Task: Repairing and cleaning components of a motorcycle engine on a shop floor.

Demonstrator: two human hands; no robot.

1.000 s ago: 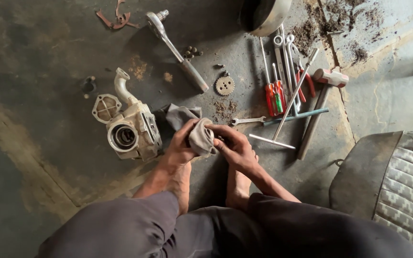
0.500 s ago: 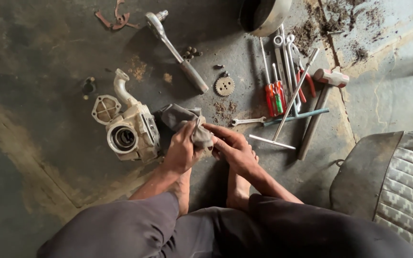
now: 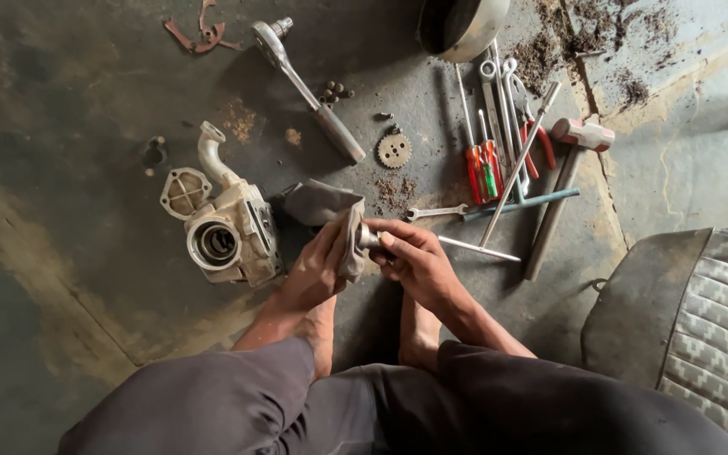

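My left hand [image 3: 318, 265] is closed around a grey rag [image 3: 349, 240], the fingers wrapped over the cloth. My right hand [image 3: 419, 261] is clenched on a small metal part [image 3: 367, 238], thumb and fingers pinching it, its end pressed into the rag. Both hands meet near the middle of the floor [image 3: 69, 109], above my bare feet. Just left of the left hand lies a pale metal housing [image 3: 229, 232] with a round bore, resting on the floor. Far of it lies a ratchet wrench [image 3: 305, 88]. To the right lie a small gear [image 3: 394, 151], red-handled screwdrivers [image 3: 482, 168], a spanner [image 3: 436, 211] and a hammer [image 3: 562, 198], apart from the hands.
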